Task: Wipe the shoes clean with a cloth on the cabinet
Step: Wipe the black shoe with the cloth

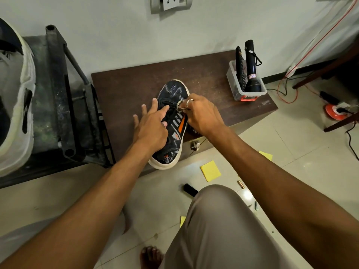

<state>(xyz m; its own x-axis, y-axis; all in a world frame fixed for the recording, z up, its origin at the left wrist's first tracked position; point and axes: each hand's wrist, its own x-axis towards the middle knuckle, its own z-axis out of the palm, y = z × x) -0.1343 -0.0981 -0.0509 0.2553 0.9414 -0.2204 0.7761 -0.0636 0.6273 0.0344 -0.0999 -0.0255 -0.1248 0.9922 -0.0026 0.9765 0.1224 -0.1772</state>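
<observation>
A dark sneaker [173, 90] with grey stripes, an orange mark and a white sole lies on the brown cabinet top [126, 84], toe pointing away from me. My left hand [150, 124] rests on the shoe's laces and collar, fingers mostly straight, steadying it. My right hand [202, 113] grips a small bunched grey cloth [180, 105] and holds it against the shoe's right side near the laces. Most of the cloth is hidden inside the fingers.
A clear plastic box [245, 85] with a black torch stands at the cabinet's right end. A dark metal stand [64, 98] stands to the left. On the tiled floor lie yellow notes [210, 170], a black brush [190, 190] and cables [287, 94]. My knee [219, 220] is below.
</observation>
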